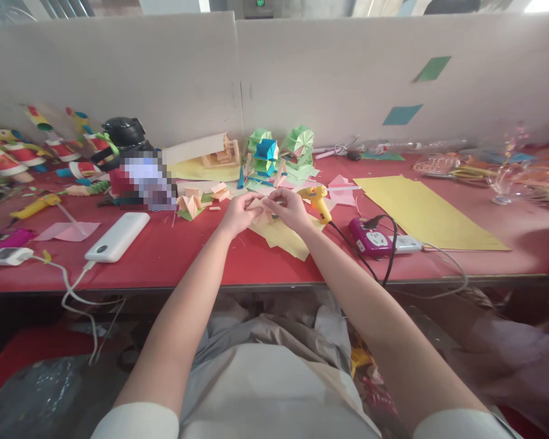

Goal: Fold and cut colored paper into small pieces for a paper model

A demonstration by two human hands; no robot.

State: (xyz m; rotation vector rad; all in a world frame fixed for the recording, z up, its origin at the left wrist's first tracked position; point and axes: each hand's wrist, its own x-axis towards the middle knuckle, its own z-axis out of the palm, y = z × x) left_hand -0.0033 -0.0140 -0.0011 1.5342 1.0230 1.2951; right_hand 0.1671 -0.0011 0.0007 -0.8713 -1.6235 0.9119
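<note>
My left hand (242,214) and my right hand (289,211) meet over the middle of the red table. Between the fingertips of both is a small pale folded paper piece (258,205), partly covered by my fingers. Beneath my hands lies a yellow paper sheet (286,239). A yellow hot glue gun (318,202) rests just right of my right hand. Left of my left hand sit peach folded paper pieces (191,202). Behind my hands stand folded paper models in green (300,143) and in blue and green (265,157).
A purple power strip (369,236) with a black cable sits at the right, before large yellow sheets (429,213). On the left are a white power bank (117,236), another yellow glue gun (36,207) and a black-lidded bottle (123,134). A grey partition (329,73) bounds the table's back.
</note>
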